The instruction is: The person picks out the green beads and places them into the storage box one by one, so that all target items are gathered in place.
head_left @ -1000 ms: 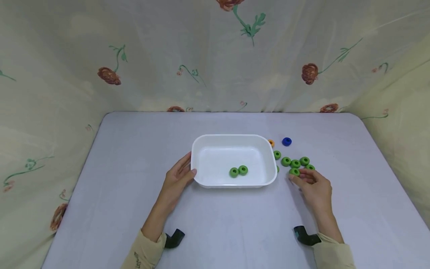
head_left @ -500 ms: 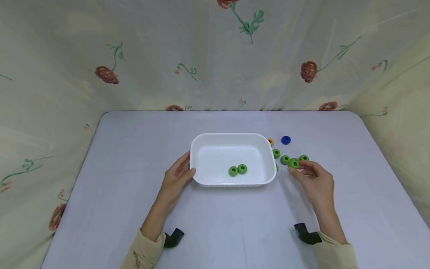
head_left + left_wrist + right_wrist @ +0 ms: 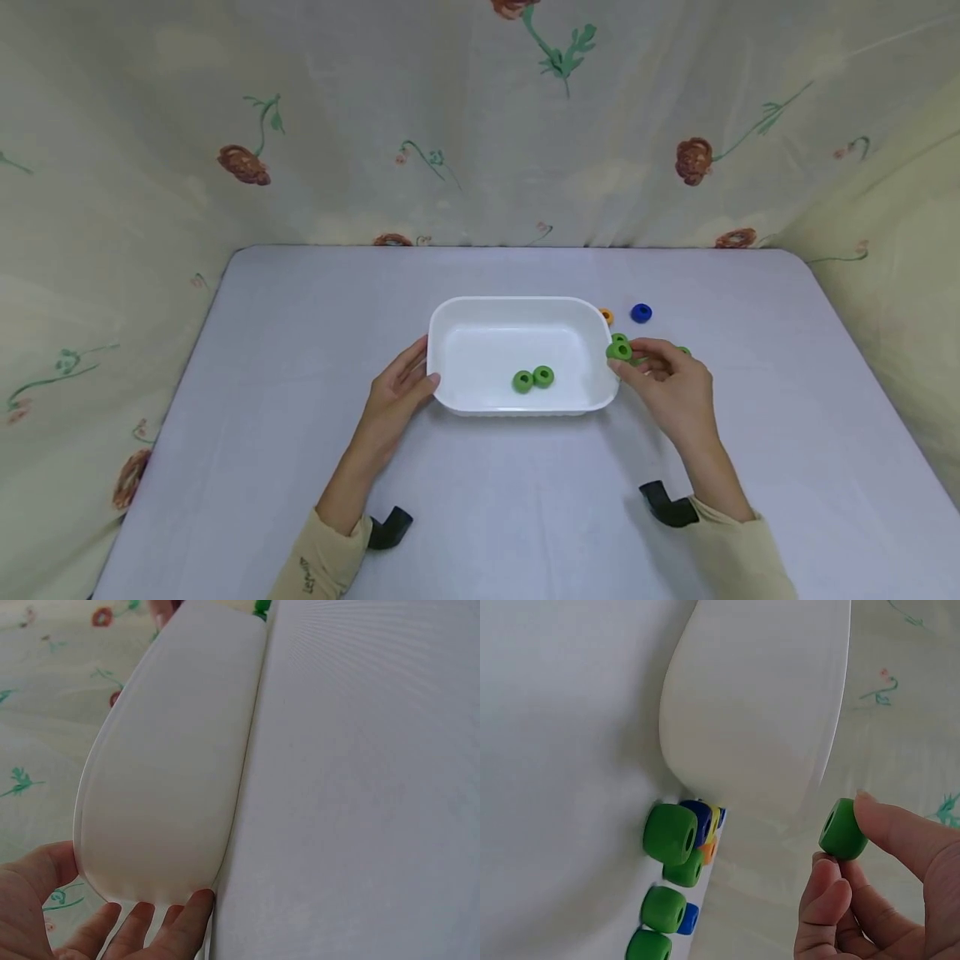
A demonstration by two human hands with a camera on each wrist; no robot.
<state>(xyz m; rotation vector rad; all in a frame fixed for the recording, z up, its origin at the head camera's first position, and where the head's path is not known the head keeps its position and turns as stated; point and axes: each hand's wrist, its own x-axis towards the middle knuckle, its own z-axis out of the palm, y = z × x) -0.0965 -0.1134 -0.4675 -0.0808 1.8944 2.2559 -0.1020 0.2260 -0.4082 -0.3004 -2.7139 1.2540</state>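
Note:
A white rectangular tray [image 3: 480,358] stands mid-table with two green beads [image 3: 533,379] inside. At its left end my left hand [image 3: 396,400] holds it, thumb at the rim and fingertips against the outer wall, as the left wrist view also shows. My right hand [image 3: 671,392] pinches a green bead [image 3: 844,831] between thumb and fingers, just beside the tray's right rim and raised off the table in the right wrist view. Several more green beads [image 3: 663,908] lie on the table below this hand, partly hidden in the head view.
A blue bead [image 3: 641,313] and an orange bead [image 3: 606,316] lie behind the right hand, near the tray's back right corner. A yellow bead [image 3: 714,819] shows in the right wrist view. Flowered cloth [image 3: 480,125] hangs behind the table.
My right hand has lifted a green bead from the group and carried it left to the tray's right rim. The left hand and the tray stay in place.

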